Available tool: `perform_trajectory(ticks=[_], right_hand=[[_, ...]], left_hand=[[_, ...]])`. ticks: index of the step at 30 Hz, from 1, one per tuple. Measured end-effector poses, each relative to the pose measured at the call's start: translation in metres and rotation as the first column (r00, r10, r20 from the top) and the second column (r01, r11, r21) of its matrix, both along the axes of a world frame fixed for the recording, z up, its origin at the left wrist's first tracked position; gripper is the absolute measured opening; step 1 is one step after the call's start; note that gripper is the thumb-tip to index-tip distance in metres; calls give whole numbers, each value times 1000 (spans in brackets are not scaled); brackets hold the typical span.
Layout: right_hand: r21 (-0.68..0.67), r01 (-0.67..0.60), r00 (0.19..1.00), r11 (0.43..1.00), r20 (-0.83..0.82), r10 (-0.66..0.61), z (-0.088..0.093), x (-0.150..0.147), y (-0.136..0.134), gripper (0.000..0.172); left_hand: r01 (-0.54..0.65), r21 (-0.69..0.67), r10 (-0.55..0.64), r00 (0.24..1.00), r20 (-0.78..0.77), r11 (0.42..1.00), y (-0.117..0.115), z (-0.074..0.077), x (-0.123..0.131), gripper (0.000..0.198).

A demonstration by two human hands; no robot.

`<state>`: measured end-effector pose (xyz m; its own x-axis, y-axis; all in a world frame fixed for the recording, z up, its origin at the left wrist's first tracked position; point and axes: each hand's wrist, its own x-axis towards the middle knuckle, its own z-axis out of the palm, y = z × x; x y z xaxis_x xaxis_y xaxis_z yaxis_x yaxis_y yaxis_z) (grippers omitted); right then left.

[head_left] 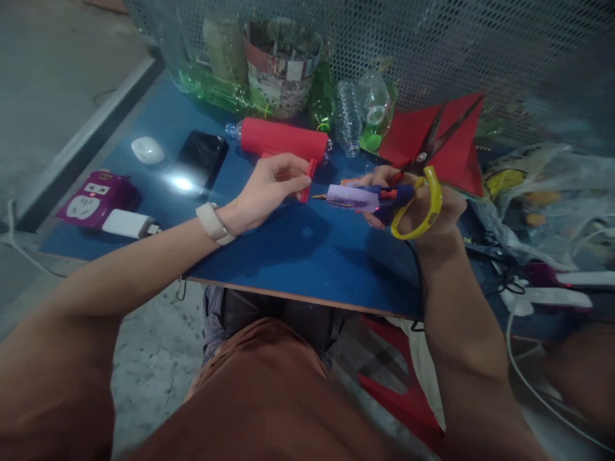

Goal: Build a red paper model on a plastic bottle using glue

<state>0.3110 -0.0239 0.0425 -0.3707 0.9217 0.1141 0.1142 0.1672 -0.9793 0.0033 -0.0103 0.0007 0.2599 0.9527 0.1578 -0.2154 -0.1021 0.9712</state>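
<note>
My left hand (273, 182), with a pale band at its wrist, pinches a small folded strip of red paper (311, 182) upright over the table. My right hand (451, 203) is wrapped round a purple glue gun (353, 197), whose nozzle points left and lies close to the strip's lower end. Whether the nozzle touches the paper I cannot tell. Scissors (436, 205) with yellow handles also hang on the right hand, their dark blades spread and pointing away. Behind the left hand lies a plastic bottle wrapped in red paper (283, 137).
Several plastic bottles (350, 118) and a pot (283, 70) stand along the mesh panel (408, 45). Left on the blue table (269, 256) are a black phone (199, 160), a white case (148, 151) and a purple socket block (91, 198). Red sheets (461, 141) and plastic bags (542, 211) lie right.
</note>
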Motion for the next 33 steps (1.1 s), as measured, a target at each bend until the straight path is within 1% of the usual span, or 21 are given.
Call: perform_trajectory(ticks=[1, 3, 5, 9, 11, 12, 14, 15, 17, 18, 19, 21, 24, 27, 31, 33], right_hand=[[-68, -67, 996, 995, -62, 62, -3, 1, 1, 65], [-154, -167, 974, 974, -177, 139, -10, 4, 2, 63], [-137, -143, 973, 980, -202, 113, -16, 7, 0, 63], [-121, -79, 983, 990, -173, 58, -28, 15, -11, 66], [-105, 6, 989, 994, -143, -21, -33, 18, -16, 67], [-88, 76, 990, 993, -113, -86, -35, 18, -18, 67], [-50, 230, 971, 972, -50, -233, -37, 15, -21, 63], [-34, 291, 956, 956, -22, -292, -38, 13, -22, 58], [-9, 344, 938, 939, 43, -343, -38, 8, -25, 43], [8, 347, 935, 938, 75, -347, -37, 6, -26, 37], [30, 339, 934, 940, 104, -341, -36, 4, -27, 35], [71, 319, 935, 945, 139, -326, -36, 1, -31, 37], [107, 312, 935, 944, 140, -325, -39, 1, -37, 45], [109, 289, 943, 951, 140, -303, -45, 2, -42, 46], [108, 284, 949, 953, 107, -295, -48, 1, -45, 40], [90, 278, 955, 956, 85, -286, -49, 2, -44, 40]], left_hand=[[-11, 5, 11, 1000, -5, 1000, 0, 0, 0, 14], [-30, 8, 30, 1000, -10, 1000, -1, 0, 1, 14], [-32, -3, 32, 999, -9, 999, -2, 1, 1, 15], [-13, -28, 13, 1000, -12, 1000, -5, 5, 1, 16], [-3, -27, 3, 1000, -11, 1000, -4, 5, 2, 15], [0, -24, 0, 1000, -11, 1000, -4, 5, 1, 15], [2, -16, -2, 1000, -17, 1000, -4, 4, 1, 14], [2, -10, -3, 1000, -25, 1000, -4, 4, 1, 14], [10, 1, -10, 999, -53, 1000, -4, 3, 0, 12], [16, 5, -15, 997, -71, 1000, -5, 3, -1, 12], [19, 8, -18, 996, -87, 1000, -5, 3, -1, 12], [16, 8, -15, 995, -103, 1000, -6, 3, -1, 13], [9, 4, -9, 996, -92, 1000, -6, 1, 0, 15], [17, -1, -17, 996, -93, 1000, -6, -1, 1, 13], [38, 10, -37, 990, -136, 999, -9, -1, 1, 13], [47, 18, -44, 987, -152, 999, -10, 0, 0, 13]])
